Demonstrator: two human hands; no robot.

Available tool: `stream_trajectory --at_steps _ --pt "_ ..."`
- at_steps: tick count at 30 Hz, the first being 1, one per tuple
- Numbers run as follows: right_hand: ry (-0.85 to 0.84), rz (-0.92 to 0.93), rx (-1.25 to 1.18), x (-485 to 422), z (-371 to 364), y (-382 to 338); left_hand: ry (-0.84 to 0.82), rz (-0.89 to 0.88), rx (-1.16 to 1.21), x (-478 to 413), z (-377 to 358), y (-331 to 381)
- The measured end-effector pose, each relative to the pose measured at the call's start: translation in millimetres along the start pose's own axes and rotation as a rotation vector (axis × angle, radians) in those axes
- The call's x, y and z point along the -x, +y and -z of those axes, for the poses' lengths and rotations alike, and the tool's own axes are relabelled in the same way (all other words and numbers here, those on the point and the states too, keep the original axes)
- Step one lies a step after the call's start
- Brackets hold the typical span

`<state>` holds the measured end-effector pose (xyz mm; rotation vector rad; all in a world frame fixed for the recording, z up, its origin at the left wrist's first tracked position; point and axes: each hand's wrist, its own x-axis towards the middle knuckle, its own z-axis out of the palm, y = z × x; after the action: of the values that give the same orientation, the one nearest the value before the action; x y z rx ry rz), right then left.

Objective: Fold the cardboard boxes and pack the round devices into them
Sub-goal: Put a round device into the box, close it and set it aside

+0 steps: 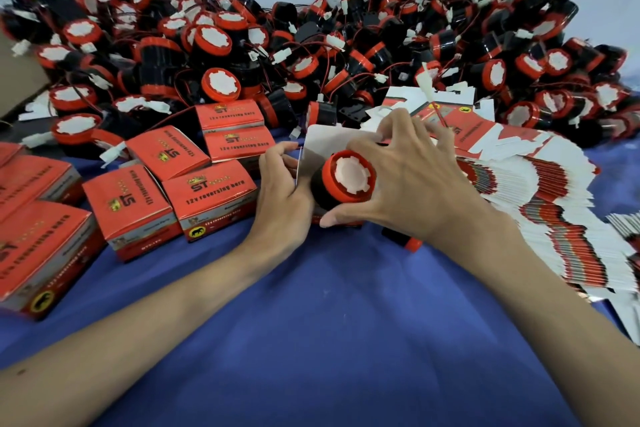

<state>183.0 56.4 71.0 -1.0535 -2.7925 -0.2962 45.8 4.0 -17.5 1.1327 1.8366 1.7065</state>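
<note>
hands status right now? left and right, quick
Left hand: pinches the edge of the open cardboard box with the white inner flap.
Right hand: grips the round black device with the red rim at the box's opening.

devices (pixel 349 180): glossy red-black plastic | boxes (pixel 210 193): smooth printed cardboard | table cover (pixel 311 305): matt blue cloth

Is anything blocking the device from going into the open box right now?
Nothing visible does. The right hand grips the device right at the mouth of the open box, and the left hand holds the box's side edge. The device hides the inside of the box.
</note>
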Motion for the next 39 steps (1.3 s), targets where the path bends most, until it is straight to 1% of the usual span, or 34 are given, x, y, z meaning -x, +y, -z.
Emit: stream_trajectory --at_steps 4,6,7,10,13,15,18,21,25,26,29,32,34,37,39 --pt "-0.162 -0.059 -0.236 -1 2 8 0.022 0.000 -0.003 -2 -1 -2" --pt "-0.238 -0.079 -0.233 1 5 14 0.020 -0.001 -0.009 -2 -2 -2" --pt "-0.244 -0.074 -0.194 1 6 13 0.015 0.003 -0.012 -2 -1 -2" --pt "-0.166 -0.056 -0.030 4 4 3 0.020 -0.006 -0.026 -1 -2 -4" --pt "-0.024 -0.072 0.037 7 7 -11 0.035 -0.058 -0.084 2 -1 -2" --pt "0.043 -0.073 0.094 9 12 -18 0.030 -0.071 -0.118 2 -1 -1" --pt "0.044 -0.031 0.165 12 12 -26 0.028 -0.098 -0.141 2 -1 -2" --pt "-0.025 0.050 0.069 8 8 -26 -0.001 -0.110 -0.137 2 0 0" --pt "-0.089 0.259 -0.131 -4 11 -11 -0.012 -0.073 -0.090 2 0 3" --pt "-0.092 0.312 -0.199 -8 12 -5 -0.018 -0.070 -0.088 2 -1 3" --pt "-0.015 0.428 -0.376 -17 5 11 -0.032 -0.079 -0.089 0 0 3" --pt "-0.013 0.417 -0.485 -20 -4 15 -0.044 -0.096 -0.097 -3 0 2" --pt "0.004 0.401 -0.474 -19 -10 15 -0.053 -0.097 -0.097 -4 0 1" --pt "0.079 0.369 -0.473 -22 -15 16 -0.063 -0.087 -0.079 -4 0 1" --pt "0.048 0.326 -0.443 -23 -18 17 -0.062 -0.075 -0.090 -4 0 2"
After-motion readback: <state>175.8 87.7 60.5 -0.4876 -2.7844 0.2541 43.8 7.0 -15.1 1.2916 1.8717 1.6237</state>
